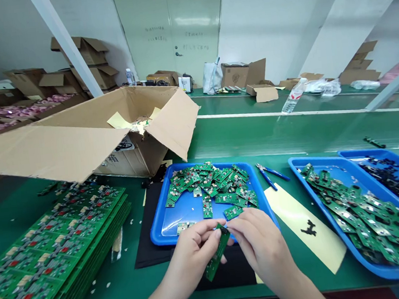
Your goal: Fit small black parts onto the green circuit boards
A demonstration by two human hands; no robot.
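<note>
My left hand (198, 245) is closed on a small green circuit board (216, 257), held tilted above the table's front edge. A black part sits near the board's upper end. The fingertips of my right hand (262, 242) are pinched together at that upper end; what lies between them is hidden. Just beyond both hands is a blue tray (160, 220) with a pile of small circuit boards (220, 180). Right of it, a few black plastic pieces (309, 228) lie on a yellow paper sheet (299, 215).
Blue-handled cutters (271, 174) lie behind the sheet. To the right are a blue tray (295, 162) of finished-looking boards and another tray (349, 153) of black parts. Stacked board panels (56, 250) stand at left, before an open cardboard box (129, 161).
</note>
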